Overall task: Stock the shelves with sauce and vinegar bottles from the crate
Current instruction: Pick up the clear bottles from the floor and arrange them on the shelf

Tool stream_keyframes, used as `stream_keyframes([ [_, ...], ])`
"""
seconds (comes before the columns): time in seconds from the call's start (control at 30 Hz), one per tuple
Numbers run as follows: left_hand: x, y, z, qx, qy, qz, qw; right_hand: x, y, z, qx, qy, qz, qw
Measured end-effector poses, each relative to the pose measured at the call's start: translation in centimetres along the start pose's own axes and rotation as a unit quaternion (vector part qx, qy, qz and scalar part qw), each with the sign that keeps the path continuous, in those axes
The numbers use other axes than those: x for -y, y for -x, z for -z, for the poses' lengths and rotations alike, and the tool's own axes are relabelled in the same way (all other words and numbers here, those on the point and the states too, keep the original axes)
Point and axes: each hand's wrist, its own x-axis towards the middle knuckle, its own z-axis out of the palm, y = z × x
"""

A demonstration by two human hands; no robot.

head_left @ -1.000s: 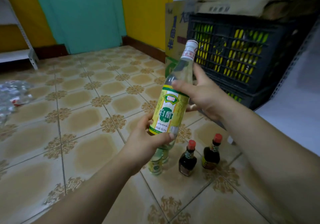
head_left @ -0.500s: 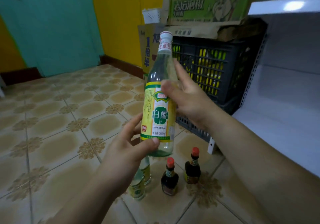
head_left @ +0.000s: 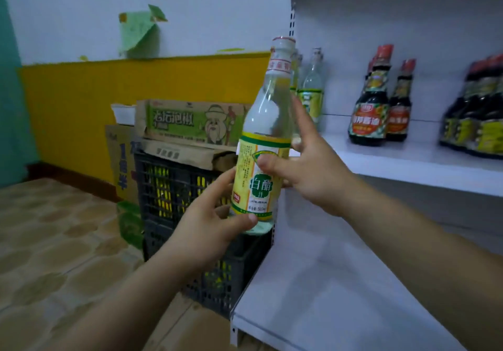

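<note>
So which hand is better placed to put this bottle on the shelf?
Probably right. The right hand holds the bottle on the shelf side; the left hand grips its base on the crate side.

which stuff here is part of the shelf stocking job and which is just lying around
Part of the job: vinegar bottle held by left hand and right hand; black crate; white shelf; shelved vinegar bottles; sauce bottles.

Just lying about: cardboard boxes on top of the crate; green paper by the wall.
</note>
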Motion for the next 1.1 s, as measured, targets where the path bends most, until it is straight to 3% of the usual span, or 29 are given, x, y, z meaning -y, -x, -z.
stream_keyframes([
  [0.23, -2.5, -7.9, -5.6, 0.061, -0.011, -0.025, 0.998, 2.9, -2.9, 8.4, -0.021, 0.089, -0.039, 0.995],
  [0.4, -3.4, -11.7, -7.8, 0.063, -0.015, -0.021, 0.998, 3.5, -4.7, 11.7, -0.051, 0.065, -0.049, 0.995],
  [0.53, -3.5, -16.1, -7.0, 0.119, -0.111, 0.008, 0.987, 3.1, -7.3, 12.8, -0.099, 0.083, -0.043, 0.991],
  [0.63, -2.7, -19.1, -5.2, 0.108, -0.288, 0.062, 0.949, 1.8, -9.5, 13.2, -0.129, 0.091, -0.060, 0.986],
  [0.73, -1.3, -21.2, -3.5, 0.101, -0.501, 0.087, 0.855, 0.2, -11.6, 13.4, -0.141, 0.105, -0.080, 0.981],
  [0.8, -0.6, -22.0, -2.9, 0.129, -0.573, 0.073, 0.806, -0.6, -12.8, 13.5, -0.143, 0.113, -0.096, 0.979],
  [1.1, 0.3, -22.2, -2.6, 0.154, -0.610, 0.028, 0.777, -3.5, -18.9, 12.9, -0.132, 0.159, -0.131, 0.970],
])
